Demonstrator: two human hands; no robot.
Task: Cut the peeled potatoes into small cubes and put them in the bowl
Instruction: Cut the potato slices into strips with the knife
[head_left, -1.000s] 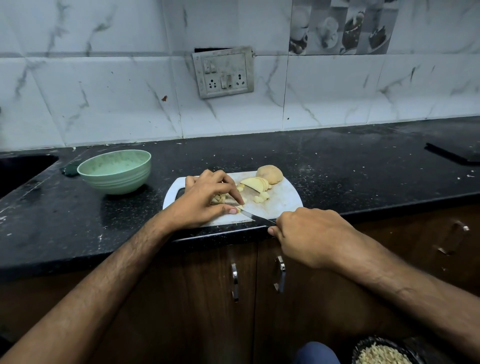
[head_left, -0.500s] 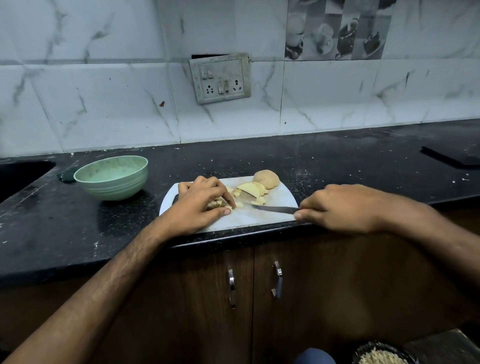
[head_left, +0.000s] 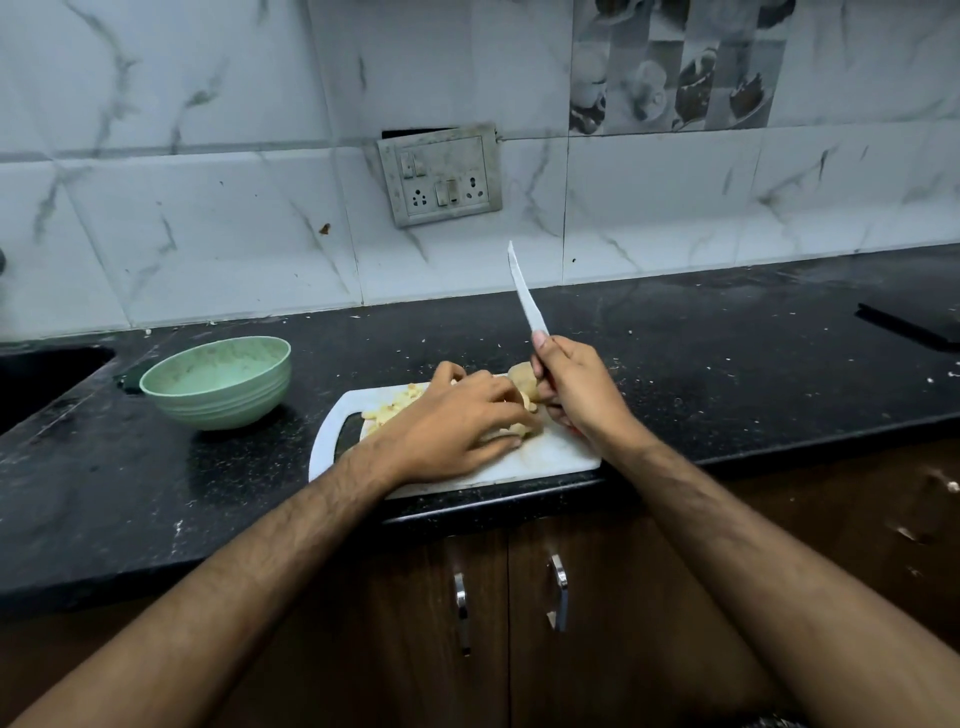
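The right hand (head_left: 574, 387) is closed around the handle of a knife (head_left: 525, 291), the blade lifted clear of the white cutting board (head_left: 550, 452) and pointing up and away toward the tiled wall. The left hand (head_left: 452, 426) lies palm-down on the board with its fingers (head_left: 498, 410) curled over a piece of potato (head_left: 524, 428) — only a pale edge of it peeks out past the fingertips. A whole peeled potato (head_left: 522, 376) sits at the far side of the board, just behind the right hand's knuckles. A small heap of cut potato pieces (head_left: 392, 410) lies on the board's left part, beside the left wrist. The green bowl (head_left: 215, 382) stands on the black countertop (head_left: 727, 374) to the left of the board, apart from it — what it holds cannot be made out
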